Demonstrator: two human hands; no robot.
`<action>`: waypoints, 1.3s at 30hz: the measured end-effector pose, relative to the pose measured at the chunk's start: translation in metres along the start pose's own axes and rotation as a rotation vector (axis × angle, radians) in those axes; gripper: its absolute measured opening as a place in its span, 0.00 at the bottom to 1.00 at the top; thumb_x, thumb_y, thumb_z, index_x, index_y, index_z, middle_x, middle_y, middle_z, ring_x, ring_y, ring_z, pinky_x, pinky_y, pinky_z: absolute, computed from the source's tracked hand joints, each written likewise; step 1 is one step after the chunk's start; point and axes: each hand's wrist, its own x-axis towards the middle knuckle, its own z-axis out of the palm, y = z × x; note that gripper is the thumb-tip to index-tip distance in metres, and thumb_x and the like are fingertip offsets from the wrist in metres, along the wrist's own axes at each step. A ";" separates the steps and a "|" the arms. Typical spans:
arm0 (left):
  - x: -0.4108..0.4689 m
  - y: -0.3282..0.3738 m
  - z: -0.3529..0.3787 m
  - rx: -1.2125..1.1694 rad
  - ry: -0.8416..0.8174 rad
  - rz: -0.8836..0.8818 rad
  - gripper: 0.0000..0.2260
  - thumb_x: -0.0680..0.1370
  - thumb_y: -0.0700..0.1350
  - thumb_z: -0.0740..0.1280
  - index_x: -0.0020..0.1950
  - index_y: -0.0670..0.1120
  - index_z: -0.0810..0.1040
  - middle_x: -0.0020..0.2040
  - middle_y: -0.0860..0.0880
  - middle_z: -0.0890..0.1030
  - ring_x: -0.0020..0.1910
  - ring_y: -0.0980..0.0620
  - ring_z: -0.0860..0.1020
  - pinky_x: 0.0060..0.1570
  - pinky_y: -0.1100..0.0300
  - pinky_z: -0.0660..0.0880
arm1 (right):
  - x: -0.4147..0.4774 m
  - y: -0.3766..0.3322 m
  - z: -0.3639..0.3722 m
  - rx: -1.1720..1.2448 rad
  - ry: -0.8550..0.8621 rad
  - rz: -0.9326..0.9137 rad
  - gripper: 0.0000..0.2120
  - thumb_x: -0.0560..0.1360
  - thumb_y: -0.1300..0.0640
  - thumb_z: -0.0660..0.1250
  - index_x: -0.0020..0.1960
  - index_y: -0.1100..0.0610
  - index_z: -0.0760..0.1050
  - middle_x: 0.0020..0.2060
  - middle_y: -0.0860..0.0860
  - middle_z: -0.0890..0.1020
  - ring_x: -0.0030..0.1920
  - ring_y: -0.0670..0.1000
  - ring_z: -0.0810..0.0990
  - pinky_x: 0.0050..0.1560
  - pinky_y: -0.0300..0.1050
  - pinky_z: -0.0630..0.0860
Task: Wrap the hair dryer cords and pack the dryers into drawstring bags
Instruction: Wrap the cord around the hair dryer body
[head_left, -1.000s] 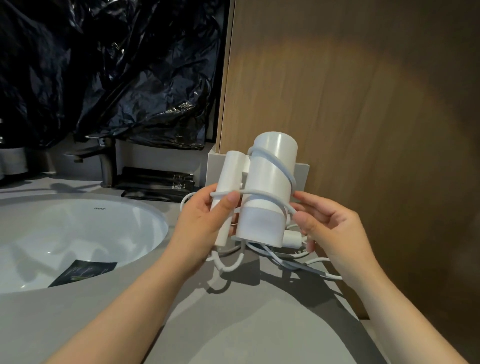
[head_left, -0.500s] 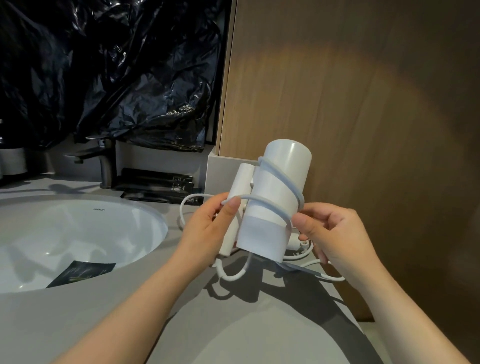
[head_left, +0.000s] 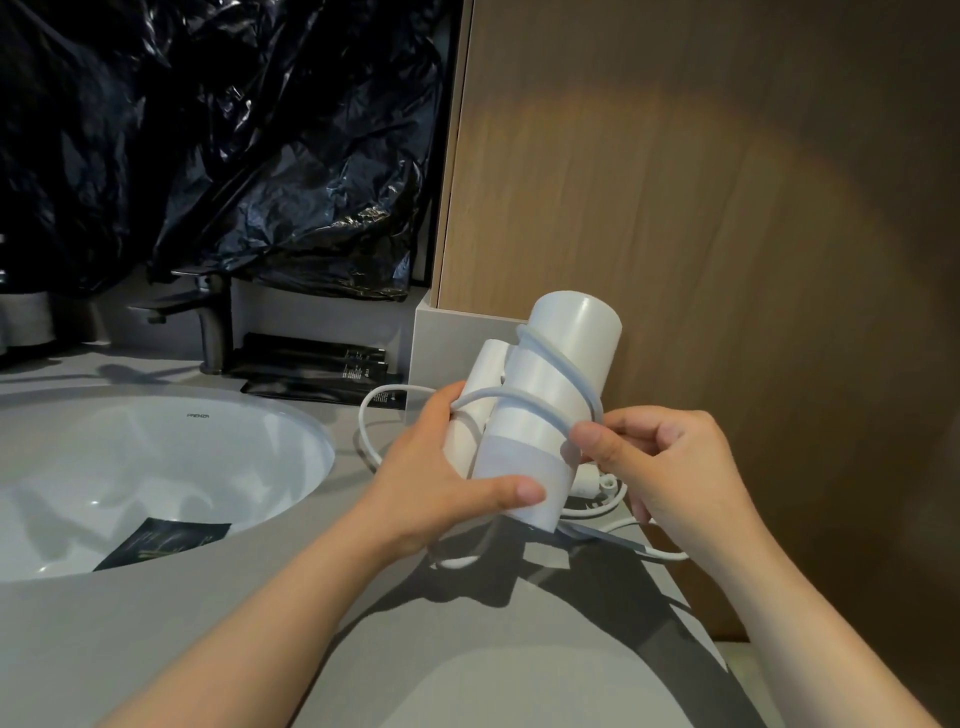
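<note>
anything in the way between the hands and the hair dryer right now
Nothing visible. The left hand grips the hair dryer, and the right hand pinches its cord against the barrel.

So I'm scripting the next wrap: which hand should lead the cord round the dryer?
Right. The right hand pinches the cord beside the hair dryer; the left hand grips the dryer's body, steadying it.

Left hand (head_left: 441, 499) holds dryer (head_left: 545, 415); right hand (head_left: 670, 478) pinches cord (head_left: 561, 364)
</note>
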 end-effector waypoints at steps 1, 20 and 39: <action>0.001 0.000 0.000 -0.030 0.015 0.005 0.46 0.50 0.65 0.75 0.67 0.59 0.66 0.57 0.58 0.79 0.54 0.56 0.80 0.51 0.54 0.80 | -0.001 -0.001 -0.001 0.006 -0.032 -0.007 0.16 0.61 0.42 0.70 0.44 0.50 0.83 0.30 0.44 0.83 0.23 0.43 0.75 0.23 0.32 0.70; 0.006 -0.001 -0.001 -0.332 -0.106 -0.043 0.48 0.46 0.66 0.80 0.61 0.47 0.72 0.43 0.48 0.80 0.36 0.50 0.78 0.28 0.58 0.71 | 0.007 0.016 -0.034 -0.379 0.262 -0.566 0.05 0.71 0.51 0.70 0.45 0.50 0.81 0.37 0.42 0.82 0.40 0.45 0.80 0.37 0.29 0.75; 0.004 -0.002 -0.004 -0.287 -0.194 -0.076 0.47 0.51 0.72 0.75 0.62 0.48 0.71 0.45 0.47 0.80 0.38 0.51 0.79 0.32 0.58 0.74 | 0.010 0.034 0.016 0.396 -0.030 0.000 0.19 0.69 0.44 0.63 0.56 0.49 0.79 0.47 0.46 0.86 0.50 0.48 0.84 0.46 0.38 0.81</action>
